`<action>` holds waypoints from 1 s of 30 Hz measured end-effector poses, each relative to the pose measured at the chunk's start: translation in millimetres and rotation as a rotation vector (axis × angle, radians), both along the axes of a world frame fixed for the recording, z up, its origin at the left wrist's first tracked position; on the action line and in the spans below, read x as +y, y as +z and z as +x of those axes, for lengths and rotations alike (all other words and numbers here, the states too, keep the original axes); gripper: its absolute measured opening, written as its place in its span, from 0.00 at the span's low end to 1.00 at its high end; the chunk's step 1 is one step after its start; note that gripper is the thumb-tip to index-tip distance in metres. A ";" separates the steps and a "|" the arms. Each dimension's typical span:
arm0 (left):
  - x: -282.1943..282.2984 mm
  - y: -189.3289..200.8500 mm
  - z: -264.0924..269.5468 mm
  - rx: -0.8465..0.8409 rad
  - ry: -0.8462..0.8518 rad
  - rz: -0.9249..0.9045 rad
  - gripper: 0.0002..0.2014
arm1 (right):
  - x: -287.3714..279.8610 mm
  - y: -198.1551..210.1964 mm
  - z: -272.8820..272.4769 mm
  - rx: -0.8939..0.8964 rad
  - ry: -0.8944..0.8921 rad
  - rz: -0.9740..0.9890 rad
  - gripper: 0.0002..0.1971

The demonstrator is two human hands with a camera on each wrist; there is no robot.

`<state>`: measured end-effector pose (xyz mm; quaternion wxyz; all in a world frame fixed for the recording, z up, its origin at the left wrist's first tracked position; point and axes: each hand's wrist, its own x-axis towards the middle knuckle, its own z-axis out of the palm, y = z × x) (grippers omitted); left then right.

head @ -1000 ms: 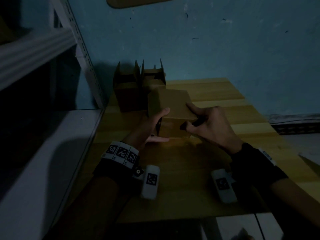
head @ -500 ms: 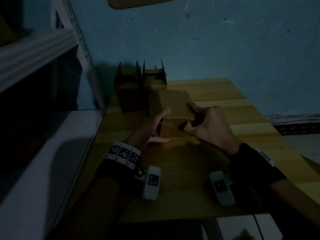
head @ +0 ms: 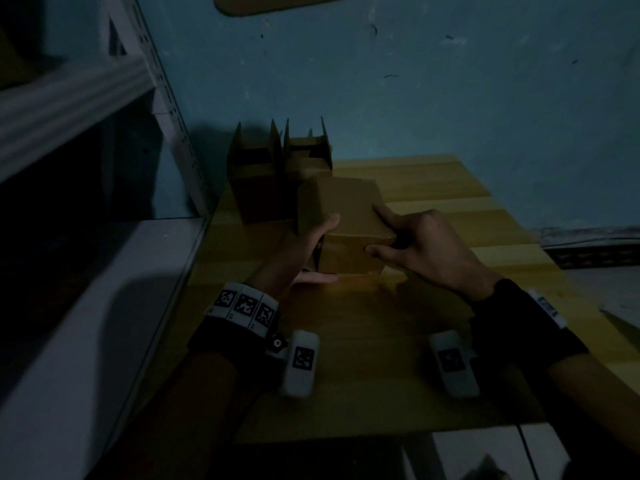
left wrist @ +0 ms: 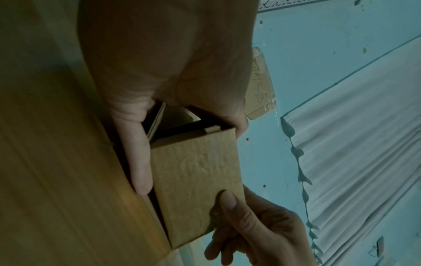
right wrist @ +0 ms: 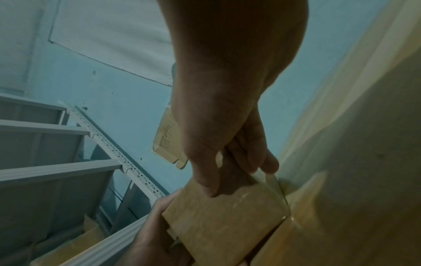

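Observation:
A small brown cardboard box stands on the wooden table, held from both sides. My left hand grips its left side, thumb on the top and fingers low beside it. In the left wrist view that end of the box gapes open, dark inside. My right hand pinches the right front corner, with the index finger on the top edge and the thumb on the front face. The right wrist view shows the box under the right hand's fingers.
Two open-topped cardboard boxes stand just behind, against the blue wall. A white metal shelf rack rises at the left, its lower shelf beside the table. A cardboard piece is taped on the wall above.
The box stays where it was. The right hand's fingers have shifted only slightly on the box's right corner; the left hand keeps its hold.

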<state>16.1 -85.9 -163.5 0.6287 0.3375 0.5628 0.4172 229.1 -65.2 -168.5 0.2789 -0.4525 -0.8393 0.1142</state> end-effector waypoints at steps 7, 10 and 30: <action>-1.9 1.6 -0.7 0.001 -0.047 0.002 0.42 | 1.5 -3.1 4.2 0.015 0.057 -0.016 0.36; 0.2 2.6 0.0 -0.006 -0.031 -0.017 0.49 | 1.9 -2.4 5.3 -0.003 0.054 -0.022 0.36; 3.4 -4.1 4.5 0.026 0.049 -0.010 0.37 | -6.6 -7.9 -4.7 0.035 -0.125 0.213 0.06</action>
